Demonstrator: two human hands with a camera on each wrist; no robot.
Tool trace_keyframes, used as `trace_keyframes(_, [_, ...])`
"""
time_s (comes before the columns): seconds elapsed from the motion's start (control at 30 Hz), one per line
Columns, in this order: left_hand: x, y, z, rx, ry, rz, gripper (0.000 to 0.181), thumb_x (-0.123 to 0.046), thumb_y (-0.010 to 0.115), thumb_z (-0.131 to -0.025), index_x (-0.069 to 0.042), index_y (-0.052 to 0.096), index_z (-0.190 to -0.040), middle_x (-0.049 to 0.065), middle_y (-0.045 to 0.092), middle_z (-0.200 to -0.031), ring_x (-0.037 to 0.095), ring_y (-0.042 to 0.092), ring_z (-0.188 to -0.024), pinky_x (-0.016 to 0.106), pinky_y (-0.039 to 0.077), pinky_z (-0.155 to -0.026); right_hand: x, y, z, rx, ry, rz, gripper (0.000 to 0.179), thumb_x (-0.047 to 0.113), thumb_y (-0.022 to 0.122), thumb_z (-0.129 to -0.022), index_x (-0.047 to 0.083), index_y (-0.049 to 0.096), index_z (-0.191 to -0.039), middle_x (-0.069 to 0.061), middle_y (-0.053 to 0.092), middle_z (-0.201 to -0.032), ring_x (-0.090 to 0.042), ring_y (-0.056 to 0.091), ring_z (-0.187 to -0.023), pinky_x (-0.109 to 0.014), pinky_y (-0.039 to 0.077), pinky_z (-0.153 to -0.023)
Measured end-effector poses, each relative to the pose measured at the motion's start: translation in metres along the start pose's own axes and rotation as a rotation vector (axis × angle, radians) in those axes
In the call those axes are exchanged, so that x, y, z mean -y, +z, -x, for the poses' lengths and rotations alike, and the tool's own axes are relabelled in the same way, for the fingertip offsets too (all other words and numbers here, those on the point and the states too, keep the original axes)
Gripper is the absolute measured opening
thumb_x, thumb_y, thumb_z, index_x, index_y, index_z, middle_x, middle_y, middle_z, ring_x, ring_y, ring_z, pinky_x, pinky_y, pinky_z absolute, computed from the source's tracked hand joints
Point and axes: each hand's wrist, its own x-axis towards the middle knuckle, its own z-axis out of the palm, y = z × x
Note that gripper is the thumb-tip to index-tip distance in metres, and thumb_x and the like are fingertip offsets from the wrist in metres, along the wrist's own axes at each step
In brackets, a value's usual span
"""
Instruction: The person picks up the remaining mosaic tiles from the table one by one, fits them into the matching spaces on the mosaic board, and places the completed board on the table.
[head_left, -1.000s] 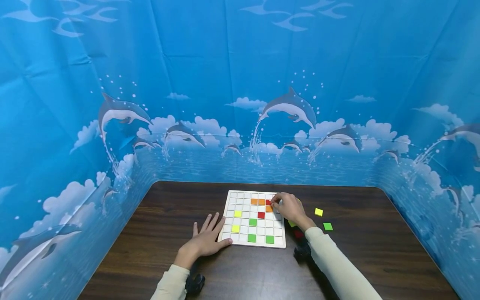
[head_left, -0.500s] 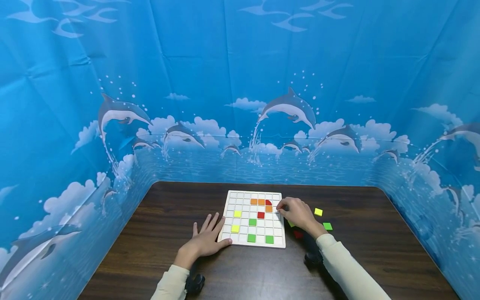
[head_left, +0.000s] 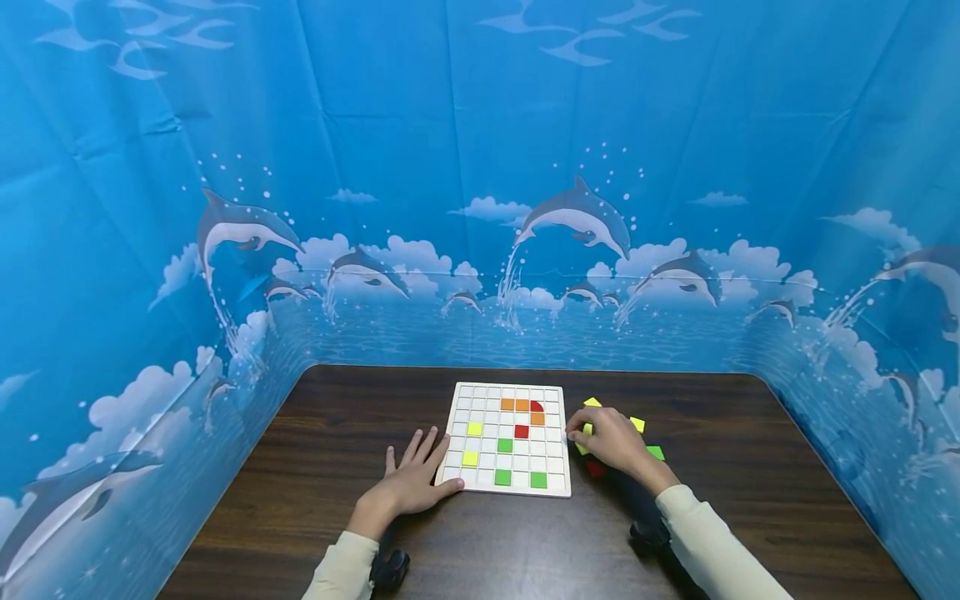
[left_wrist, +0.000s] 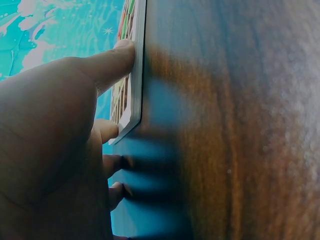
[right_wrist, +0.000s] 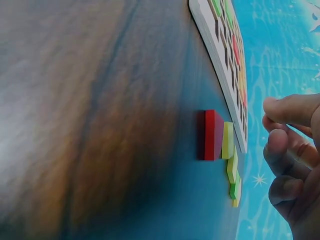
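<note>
A white gridded board (head_left: 456, 478) lies on the table with orange, red, yellow and green tiles in some cells. A red quarter-round tile (head_left: 536, 406) sits in a cell near its upper right, beside an orange tile (head_left: 522, 405). My left hand (head_left: 412, 485) rests with spread fingers at the board's lower left, its thumb on the rim (left_wrist: 134, 95). Just off the board's right edge hovers my right hand (head_left: 613, 440), over loose tiles. Its fingers (right_wrist: 279, 142) are loosely curled, with nothing visible between them in the right wrist view.
Loose tiles lie right of the board: a red one (head_left: 596, 469), yellow ones (head_left: 637, 424) and a green one (head_left: 656, 452). Some are partly hidden by the right hand. A blue dolphin-print curtain (head_left: 480, 208) surrounds the dark wooden table (head_left: 360, 408).
My right hand has drawn back from the red quarter-round tile, rightward and nearer, past the board's edge. That tile now shows in its cell. The left hand has stayed put.
</note>
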Motion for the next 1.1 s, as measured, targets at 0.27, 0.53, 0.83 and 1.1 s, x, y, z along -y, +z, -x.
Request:
trace_keyframes(0.27, [0.008, 0.006, -0.004, -0.005, 0.027, 0.009, 0.099, -0.081, 0.050, -0.096, -0.026, 0.021, -0.173, 0.011, 0.009, -0.181, 0.041, 0.002, -0.167, 0.083, -0.008, -0.120, -0.007, -0.007, 0.019, 0.028, -0.028, -0.018, 0.005, 0.013, 0.082, -0.094, 0.016, 0.084, -0.098, 0.009, 0.076, -0.093, -0.003, 0.053, -0.071, -0.024, 0.046, -0.062])
trace_keyframes(0.53, [-0.004, -0.004, 0.005, 0.008, 0.026, 0.030, 0.095, -0.071, 0.056, -0.100, -0.018, 0.024, -0.172, 0.015, 0.012, -0.180, 0.042, 0.004, -0.167, 0.083, -0.006, -0.121, -0.016, -0.015, 0.037, 0.090, -0.078, -0.015, 0.020, 0.004, 0.078, -0.094, 0.021, 0.084, -0.102, 0.006, 0.075, -0.108, -0.004, 0.055, -0.079, -0.024, 0.045, -0.066])
trace_keyframes(0.83, [0.001, 0.000, 0.001, 0.007, 0.031, 0.035, 0.097, -0.077, 0.052, -0.099, -0.021, 0.022, -0.173, 0.015, 0.010, -0.180, 0.043, 0.003, -0.167, 0.083, -0.008, -0.120, -0.026, -0.012, 0.043, 0.186, -0.168, -0.005, 0.026, 0.001, 0.075, -0.096, 0.021, 0.084, -0.108, 0.008, 0.070, -0.104, -0.004, 0.060, -0.088, -0.027, 0.052, -0.072])
trace_keyframes(1.1, [0.013, 0.012, -0.010, -0.001, 0.005, -0.014, 0.098, -0.081, 0.049, -0.097, -0.026, 0.019, -0.173, 0.007, 0.006, -0.182, 0.037, 0.000, -0.168, 0.080, -0.008, -0.123, -0.027, -0.010, 0.045, 0.182, -0.143, -0.012, 0.015, 0.010, 0.077, -0.098, 0.019, 0.083, -0.107, 0.010, 0.070, -0.100, -0.002, 0.062, -0.087, -0.028, 0.056, -0.074])
